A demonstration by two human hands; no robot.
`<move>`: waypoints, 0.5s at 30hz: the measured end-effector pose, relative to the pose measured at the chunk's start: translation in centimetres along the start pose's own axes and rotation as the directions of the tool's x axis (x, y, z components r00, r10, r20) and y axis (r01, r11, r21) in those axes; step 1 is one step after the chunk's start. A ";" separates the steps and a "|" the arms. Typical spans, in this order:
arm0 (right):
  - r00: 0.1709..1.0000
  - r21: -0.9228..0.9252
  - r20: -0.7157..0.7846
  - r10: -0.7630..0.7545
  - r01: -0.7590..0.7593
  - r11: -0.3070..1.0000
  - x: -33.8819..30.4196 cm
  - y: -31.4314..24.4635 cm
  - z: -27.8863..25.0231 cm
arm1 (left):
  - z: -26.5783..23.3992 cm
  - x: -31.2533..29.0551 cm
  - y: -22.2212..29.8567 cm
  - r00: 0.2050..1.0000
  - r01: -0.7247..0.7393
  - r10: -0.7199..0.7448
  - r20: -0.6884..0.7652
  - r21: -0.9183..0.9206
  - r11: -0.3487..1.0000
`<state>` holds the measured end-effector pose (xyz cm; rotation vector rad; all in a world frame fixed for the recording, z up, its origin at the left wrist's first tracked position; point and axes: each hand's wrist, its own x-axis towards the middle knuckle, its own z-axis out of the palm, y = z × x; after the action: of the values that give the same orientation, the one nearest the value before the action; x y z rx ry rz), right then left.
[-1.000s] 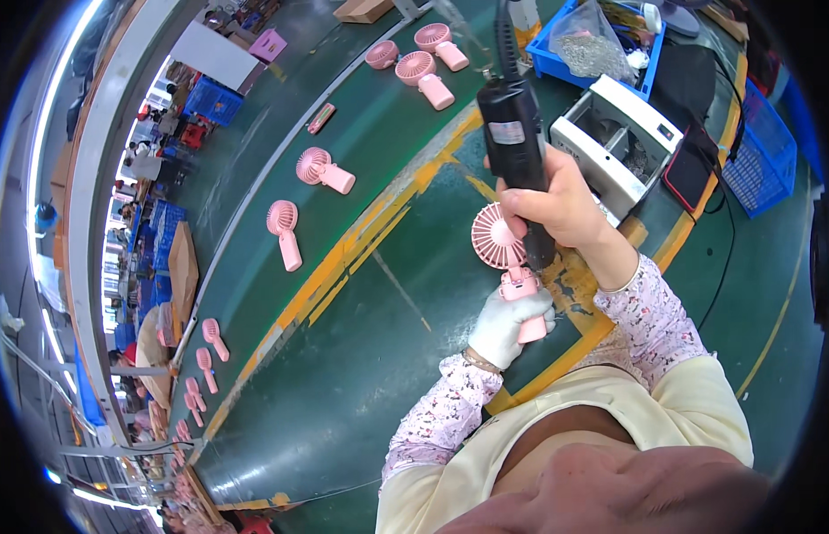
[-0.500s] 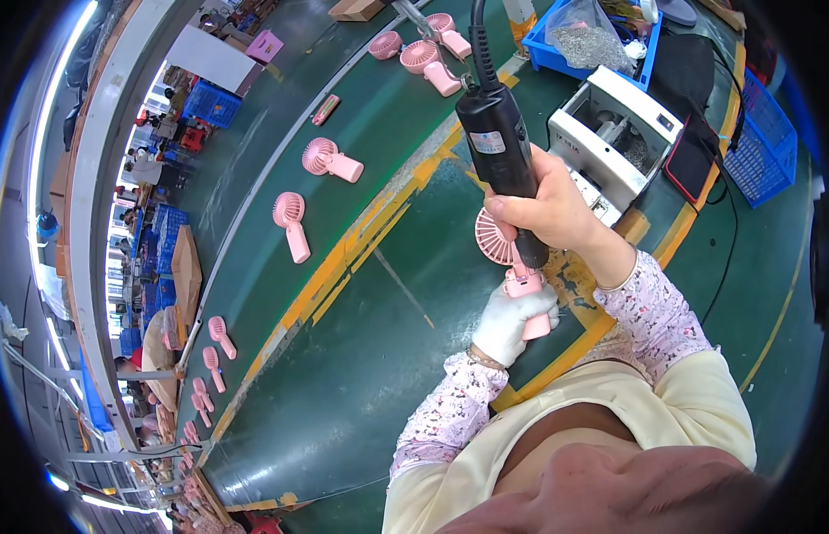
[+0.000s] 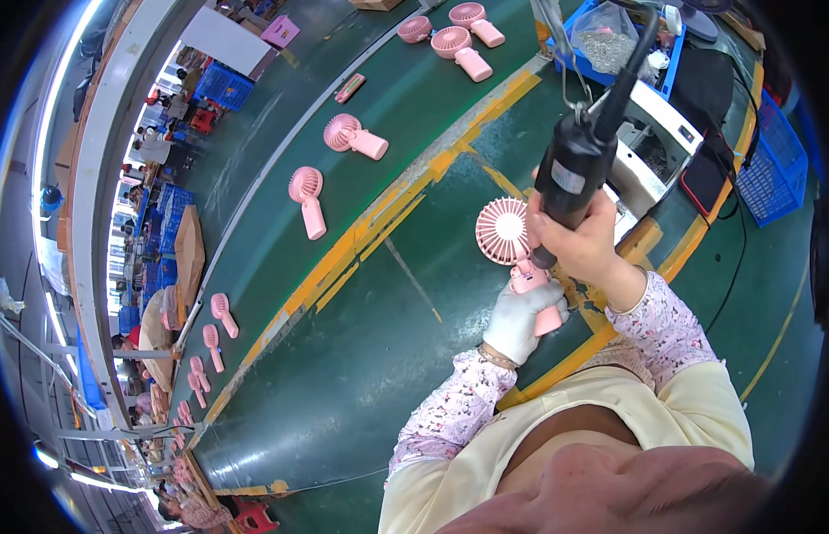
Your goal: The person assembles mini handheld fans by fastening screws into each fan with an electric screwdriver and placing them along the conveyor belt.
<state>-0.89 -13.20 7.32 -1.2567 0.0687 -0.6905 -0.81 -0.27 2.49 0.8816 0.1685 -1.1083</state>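
My left hand (image 3: 520, 319), in a white glove, is closed round the handle of a pink handheld fan (image 3: 503, 230) just above the bench. The fan's round grille points up and away from me. My bare right hand (image 3: 582, 238) is wrapped round a black electric screwdriver (image 3: 568, 178), which hangs from a metal hook and has a thick cable at its top. The screwdriver leans to the right, its lower end beside the fan's neck. Its tip is too small to make out.
Beyond the yellow-taped bench edge, several pink fans (image 3: 356, 136) lie on a green belt (image 3: 272, 214). At right stand a white screw feeder (image 3: 646, 151), a blue tray (image 3: 673, 67) with a bag of small metal parts, a red-edged phone (image 3: 699, 187) and a blue basket (image 3: 775, 165).
The screwdriver has gone from nearly upright to leaning right, and my right hand has shifted right with it. My left hand keeps the fan. The view has turned slightly; the belt fans appear farther up.
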 end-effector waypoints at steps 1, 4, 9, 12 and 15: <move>1.000 -0.052 -0.013 0.012 -0.013 0.999 0.2 -0.2 -0.2 | 0.1 -0.1 0.0 1.000 0.002 -0.002 -0.002 -0.002 1.000; 0.991 -0.037 0.025 0.133 -0.132 0.991 1.5 -1.5 0.2 | 0.2 -0.1 0.4 1.000 0.000 -0.001 0.005 0.143 0.990; 0.988 -0.040 -0.005 0.154 -0.154 0.987 2.1 -1.6 0.6 | 0.8 -0.4 0.4 0.998 -0.056 0.065 -0.026 0.260 0.964; 1.000 -0.175 -0.007 0.017 -0.018 0.984 1.9 -1.2 0.4 | 0.2 0.0 0.3 0.999 0.016 -0.024 0.043 0.188 0.982; 0.997 -0.307 0.019 -0.080 0.082 0.948 1.8 -1.0 0.3 | -0.3 0.0 0.2 0.981 0.080 -0.078 0.177 -0.005 0.997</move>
<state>0.24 -14.05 8.84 -1.5686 0.1236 -0.7670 -0.54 -0.03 2.37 0.7670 0.0637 -1.2527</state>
